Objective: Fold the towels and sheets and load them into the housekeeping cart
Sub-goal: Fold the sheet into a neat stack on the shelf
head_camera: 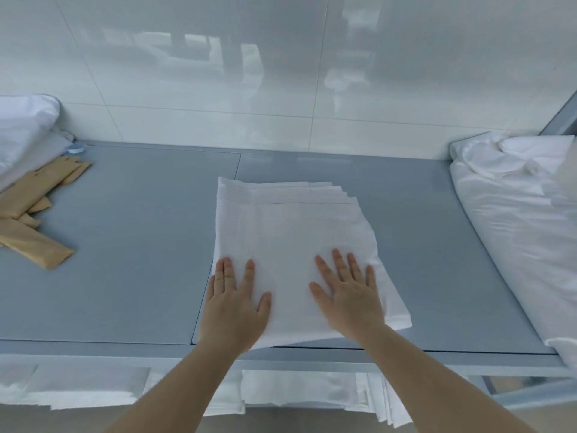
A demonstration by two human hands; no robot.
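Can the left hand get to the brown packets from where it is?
Probably yes. The left hand lies flat on the folded towel, and only bare grey tabletop separates it from the brown packets.

No readable text, label, brand or number found; tan paper-wrapped packets [34, 242] at left carry small dark marks, too blurred to be read; folded white cloth [290, 242] unmarked.

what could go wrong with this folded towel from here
The folded towel has its near edge over the front of the grey shelf, so it might slide off once the left hand and right hand, both pressing flat, lift. Its far layers are fanned unevenly, so the next fold may come out crooked.
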